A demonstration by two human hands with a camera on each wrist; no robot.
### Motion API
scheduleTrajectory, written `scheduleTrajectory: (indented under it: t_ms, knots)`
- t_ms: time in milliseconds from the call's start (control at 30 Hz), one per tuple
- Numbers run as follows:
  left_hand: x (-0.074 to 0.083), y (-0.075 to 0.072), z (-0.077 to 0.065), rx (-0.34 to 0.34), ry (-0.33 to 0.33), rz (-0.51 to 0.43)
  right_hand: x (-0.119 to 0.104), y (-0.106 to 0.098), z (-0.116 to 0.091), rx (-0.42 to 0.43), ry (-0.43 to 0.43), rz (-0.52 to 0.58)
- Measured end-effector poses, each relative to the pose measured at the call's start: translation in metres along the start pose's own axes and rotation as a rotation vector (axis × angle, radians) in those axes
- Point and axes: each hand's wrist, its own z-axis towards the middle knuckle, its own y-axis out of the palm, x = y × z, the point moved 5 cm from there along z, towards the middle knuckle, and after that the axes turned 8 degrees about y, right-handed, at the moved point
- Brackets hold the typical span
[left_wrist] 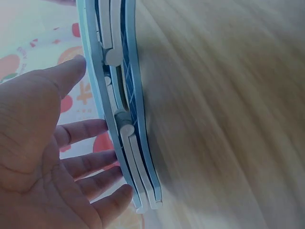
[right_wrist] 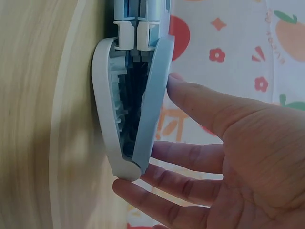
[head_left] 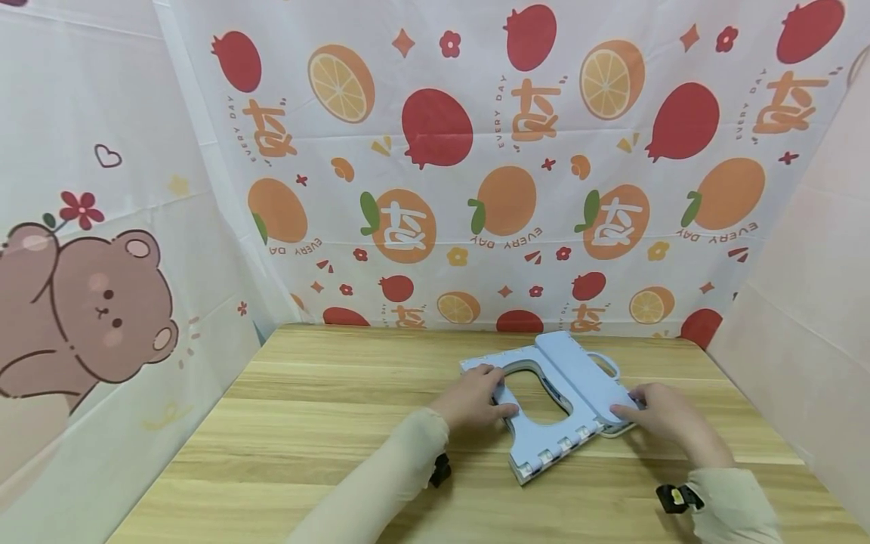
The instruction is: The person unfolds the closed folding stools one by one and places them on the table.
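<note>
A light blue folding step stool (head_left: 578,378) lies folded nearly flat on the wooden table, its inner edges and white hinges showing in both wrist views. My left hand (head_left: 472,400) rests on its left panel beside the large oval opening, fingers spread over the upper face (left_wrist: 97,71). At the right end, my right hand (head_left: 662,412) touches the narrow seat section. There the thumb lies against the blue seat half (right_wrist: 155,100), with the fingers near its outer edge. The white lower half (right_wrist: 105,105) stands apart from the blue one in a narrow V.
A pale blue loop handle (head_left: 605,365) sticks out at the stool's far right side. The wooden table (head_left: 306,423) extends around it. Behind hangs a fruit-print curtain (head_left: 435,189), with a bear-print curtain (head_left: 102,317) on the left and a pale one (head_left: 809,302) on the right.
</note>
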Motion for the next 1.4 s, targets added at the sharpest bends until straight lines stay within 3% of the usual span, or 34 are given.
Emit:
scheduleTrajectory:
  t_ms: [300, 733, 1000, 1267, 1400]
  knots:
    - [-0.013, -0.008, -0.016, 0.041, -0.011, -0.011, -0.022, 0.006, -0.003, -0.002, -0.049, 0.024]
    - [-0.025, -0.022, -0.038, 0.038, -0.030, -0.034, -0.048, 0.015, -0.006, -0.021, -0.052, 0.032]
    - [-0.027, -0.030, -0.052, 0.063, -0.032, 0.002, -0.061, 0.018, -0.009, -0.029, -0.058, 0.063]
    - [-0.029, -0.033, -0.062, 0.064, -0.078, 0.025, -0.065, 0.021, -0.007, -0.043, -0.058, 0.086]
    - [-0.021, -0.035, -0.066, 0.068, -0.100, 0.093, -0.060, 0.020, -0.006, -0.066, -0.048, 0.134]
